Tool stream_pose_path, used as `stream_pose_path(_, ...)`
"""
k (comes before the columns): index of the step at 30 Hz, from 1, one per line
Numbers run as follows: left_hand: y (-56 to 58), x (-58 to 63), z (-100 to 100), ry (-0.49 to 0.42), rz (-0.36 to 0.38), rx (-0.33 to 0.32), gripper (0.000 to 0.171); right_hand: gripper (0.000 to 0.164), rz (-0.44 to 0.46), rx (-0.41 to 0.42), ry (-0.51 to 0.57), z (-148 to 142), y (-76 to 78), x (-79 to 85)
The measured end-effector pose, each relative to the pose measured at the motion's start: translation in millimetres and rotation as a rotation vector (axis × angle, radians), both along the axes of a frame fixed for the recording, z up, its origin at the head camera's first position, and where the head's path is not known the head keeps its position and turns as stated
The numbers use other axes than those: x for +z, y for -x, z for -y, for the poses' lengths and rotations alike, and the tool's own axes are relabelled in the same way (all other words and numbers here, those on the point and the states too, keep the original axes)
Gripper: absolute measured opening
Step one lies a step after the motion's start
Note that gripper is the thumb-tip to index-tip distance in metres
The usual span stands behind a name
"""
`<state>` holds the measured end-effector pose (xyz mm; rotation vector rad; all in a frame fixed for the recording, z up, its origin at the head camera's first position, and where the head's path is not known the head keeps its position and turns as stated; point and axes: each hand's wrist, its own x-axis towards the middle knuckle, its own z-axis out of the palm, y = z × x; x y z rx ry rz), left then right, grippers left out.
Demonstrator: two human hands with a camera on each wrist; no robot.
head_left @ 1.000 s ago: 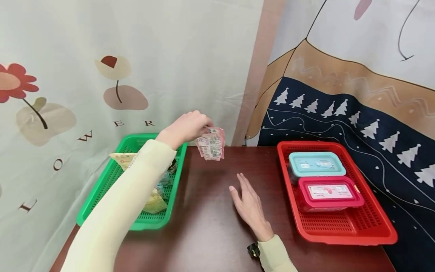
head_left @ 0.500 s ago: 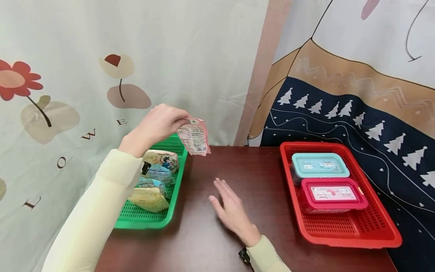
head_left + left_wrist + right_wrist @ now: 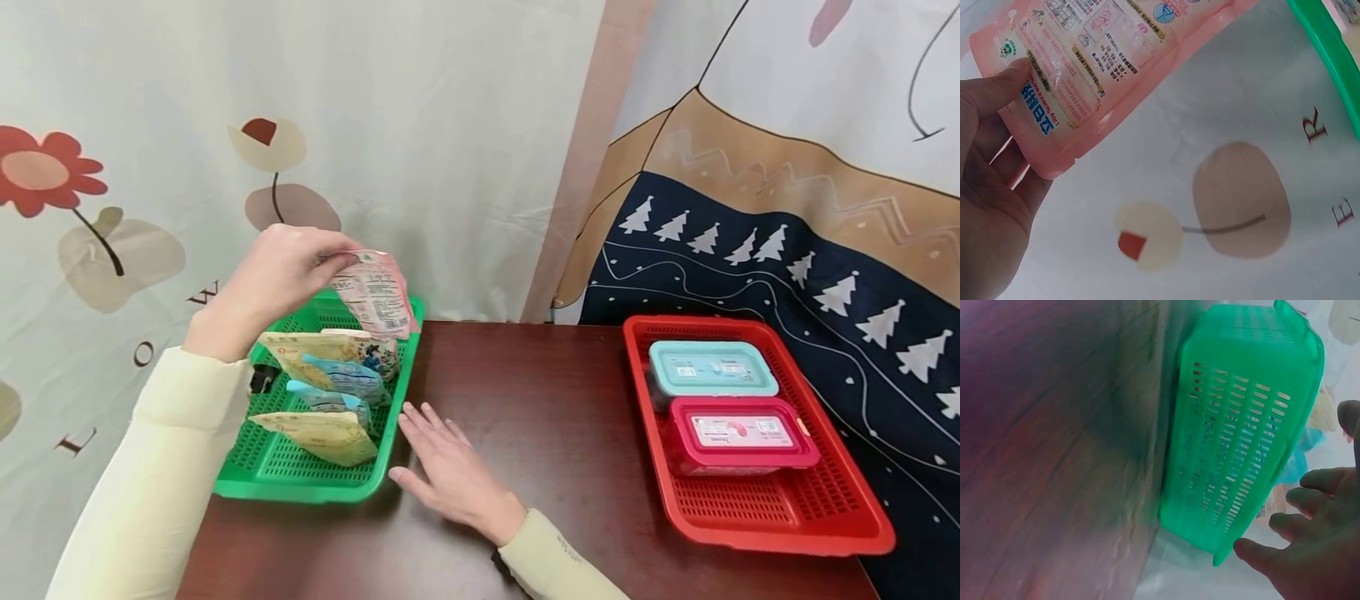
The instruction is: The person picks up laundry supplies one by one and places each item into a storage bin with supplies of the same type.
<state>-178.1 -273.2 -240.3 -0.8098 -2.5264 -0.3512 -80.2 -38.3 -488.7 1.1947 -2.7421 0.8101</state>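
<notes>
A pink printed pouch (image 3: pixel 377 293) hangs over the far end of the green basket (image 3: pixel 300 492). My left hand (image 3: pixel 273 279) pinches its top corner between thumb and fingers; the left wrist view shows the thumb flat on the pouch (image 3: pixel 1110 69). Below it, several yellow and blue pouches stand in a row inside the basket, among them a yellow pouch (image 3: pixel 326 437) at the near end and a blue pouch (image 3: pixel 348 377). With fingers spread, my right hand (image 3: pixel 457 479) is right beside the basket's right rim, holding nothing.
On the right of the dark wood table (image 3: pixel 517 400) stands a red basket (image 3: pixel 780 537). It holds a blue-lidded box (image 3: pixel 712 371) and a pink-lidded box (image 3: pixel 742 437). A printed curtain (image 3: pixel 450 125) hangs behind the table.
My left hand has carried the pink pouch leftward from over the table to above the green basket. My right hand has moved left to the basket's side.
</notes>
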Motion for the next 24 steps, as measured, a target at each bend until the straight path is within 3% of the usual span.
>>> stream_pose_path(3, -3.5, -1.1, 14.2, -0.023, -0.044, 0.010, 0.017, 0.074, 0.020, 0.031, -0.033, 6.6, 1.4, 0.4)
stream_pose_path(9, -14.4, -2.9, 36.6, -0.043, -0.080, 0.090, 0.016, 0.071, 0.030, 0.068, -0.071, 12.0, 0.6, -3.1)
stream_pose_path(13, -23.1, -3.5, 50.0, -0.042, -0.095, 0.146, 0.017, 0.071, 0.017, 0.062, -0.086, 13.2, -0.1, -2.1)
stream_pose_path(24, -43.8, -9.2, 86.6, -0.158, -0.175, 0.264, 0.021, 0.074, 0.026, 0.020, -0.137, 18.2, -4.2, 1.2)
